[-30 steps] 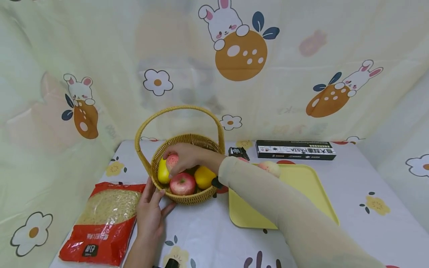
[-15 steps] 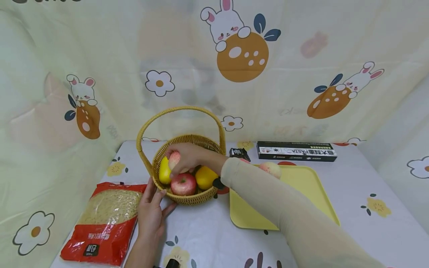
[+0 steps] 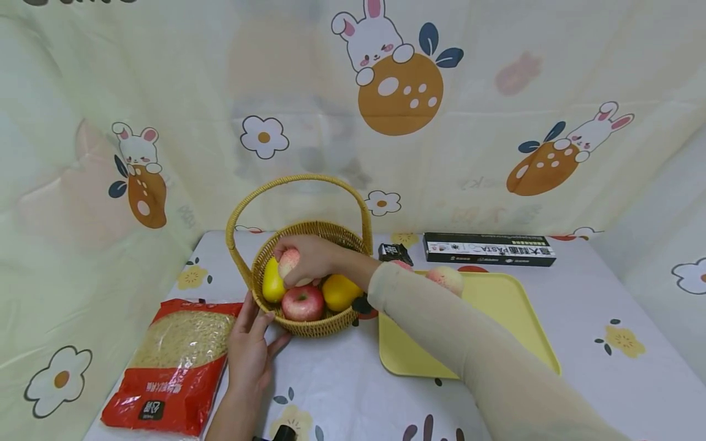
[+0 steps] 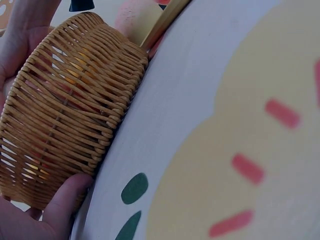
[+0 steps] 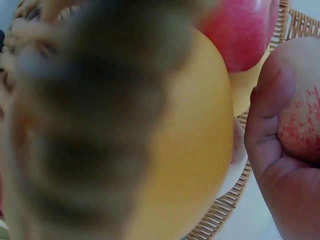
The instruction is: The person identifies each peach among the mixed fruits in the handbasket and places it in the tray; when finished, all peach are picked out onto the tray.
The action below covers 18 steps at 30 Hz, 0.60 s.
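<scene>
A woven basket (image 3: 309,329) with a tall arched handle stands at the back of the table. It holds a red apple (image 3: 303,304), a yellow fruit (image 3: 273,282) at its left and an orange-yellow fruit (image 3: 340,292) at its right. My right hand (image 3: 315,257) reaches inside and grips a pinkish-white peach (image 3: 289,263); the right wrist view has the thumb pressed against the peach (image 5: 302,117). With fingers spread, my left hand (image 3: 249,349) rests against the basket's near left side. In the left wrist view its thumb (image 4: 69,197) touches the woven wall low down.
A yellow tray (image 3: 408,358) lies right of the basket, partly under my right forearm, with another peach (image 3: 447,279) at its far edge. Behind it are a black pasta box (image 3: 489,249) and a small black packet (image 3: 393,252). A red-and-clear bag (image 3: 171,367) lies at the left.
My right hand and the peach have shifted slightly to the right within the basket over the last second. The left hand stays at the basket's side; the view has moved slightly.
</scene>
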Motion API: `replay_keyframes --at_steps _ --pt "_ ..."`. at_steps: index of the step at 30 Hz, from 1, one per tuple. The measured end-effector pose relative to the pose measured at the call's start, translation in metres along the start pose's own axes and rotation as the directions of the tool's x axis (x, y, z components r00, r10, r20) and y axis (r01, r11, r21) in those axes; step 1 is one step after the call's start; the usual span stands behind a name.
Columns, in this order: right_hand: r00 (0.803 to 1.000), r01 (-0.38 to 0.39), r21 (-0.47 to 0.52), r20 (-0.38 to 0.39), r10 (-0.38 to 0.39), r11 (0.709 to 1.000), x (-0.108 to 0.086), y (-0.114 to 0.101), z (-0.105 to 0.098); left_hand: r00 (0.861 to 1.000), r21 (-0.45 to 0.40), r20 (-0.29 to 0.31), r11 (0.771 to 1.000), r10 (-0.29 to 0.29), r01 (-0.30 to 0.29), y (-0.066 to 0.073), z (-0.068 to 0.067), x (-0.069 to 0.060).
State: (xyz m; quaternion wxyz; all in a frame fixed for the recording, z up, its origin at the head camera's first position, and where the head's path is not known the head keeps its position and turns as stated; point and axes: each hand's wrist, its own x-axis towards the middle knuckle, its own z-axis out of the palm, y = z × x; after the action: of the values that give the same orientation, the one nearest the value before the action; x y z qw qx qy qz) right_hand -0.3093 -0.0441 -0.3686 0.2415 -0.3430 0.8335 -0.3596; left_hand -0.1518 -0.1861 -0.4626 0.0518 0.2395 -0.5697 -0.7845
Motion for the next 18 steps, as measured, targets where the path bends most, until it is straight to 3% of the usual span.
replay_keyframes --at_steps 6,18 --pt "1.000 0.002 0.014 -0.030 -0.002 1.000 -0.004 0.004 -0.008 1.000 0.005 -0.001 1.000 0.001 -0.001 0.000 0.000 0.000" --pt "0.993 0.018 0.123 -0.117 -0.004 0.992 -0.032 0.010 -0.030 1.000 -0.008 -0.016 1.000 -0.014 0.014 0.001 0.002 -0.001"
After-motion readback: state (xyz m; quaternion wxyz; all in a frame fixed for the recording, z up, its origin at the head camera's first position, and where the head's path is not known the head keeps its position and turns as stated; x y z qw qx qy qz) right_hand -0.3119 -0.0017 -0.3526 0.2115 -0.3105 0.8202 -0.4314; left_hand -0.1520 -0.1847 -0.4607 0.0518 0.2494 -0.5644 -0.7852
